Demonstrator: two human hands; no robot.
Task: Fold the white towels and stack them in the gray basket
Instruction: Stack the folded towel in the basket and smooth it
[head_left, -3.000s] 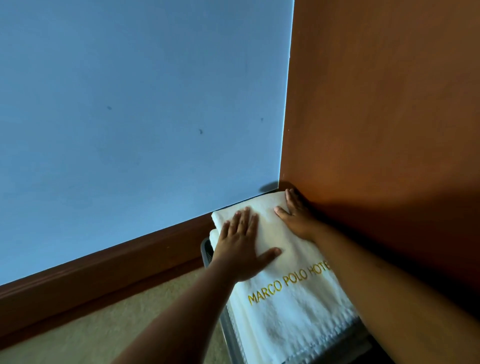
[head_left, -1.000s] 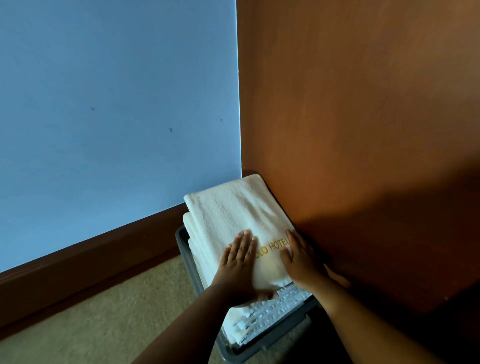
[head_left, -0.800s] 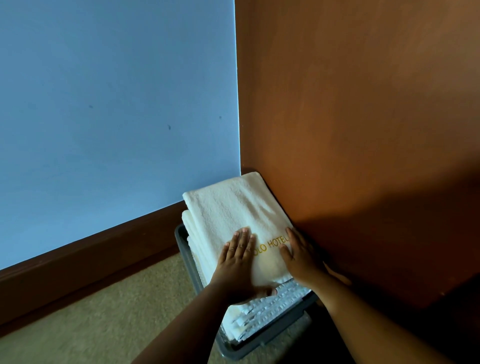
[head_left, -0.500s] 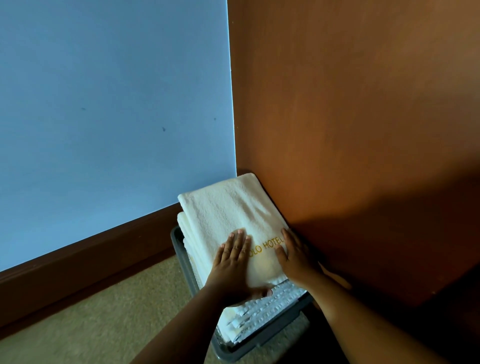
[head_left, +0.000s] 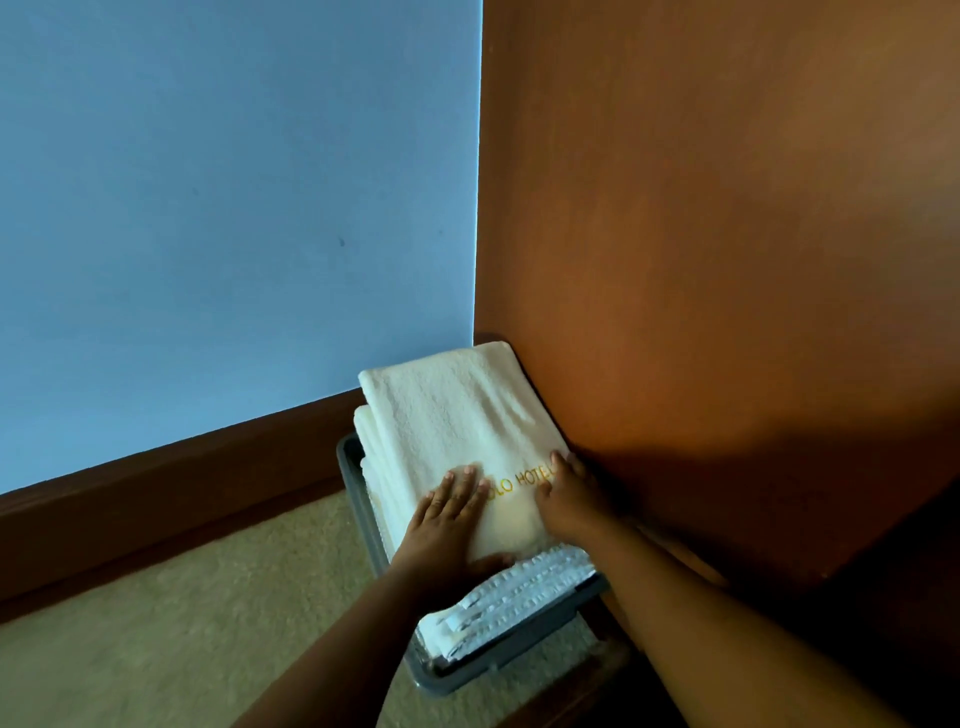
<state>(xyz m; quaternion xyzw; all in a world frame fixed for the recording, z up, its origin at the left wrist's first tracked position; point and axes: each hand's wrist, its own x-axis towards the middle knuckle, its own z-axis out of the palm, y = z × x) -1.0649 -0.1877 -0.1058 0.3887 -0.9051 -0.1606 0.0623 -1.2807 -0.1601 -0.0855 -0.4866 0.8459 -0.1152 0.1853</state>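
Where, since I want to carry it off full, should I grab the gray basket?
Likely the rim, coming from the carpet side: grip the basket at its near short edge and its left long edge. Its right side sits by the brown panel, its far end in the corner, and the stacked towels cover the rest of the rim.

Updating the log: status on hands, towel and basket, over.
Both flat: left hand and right hand pressing the top towel. Towel folded, on the stack in the gray basket. On the right, brown panel close; nothing blocking.
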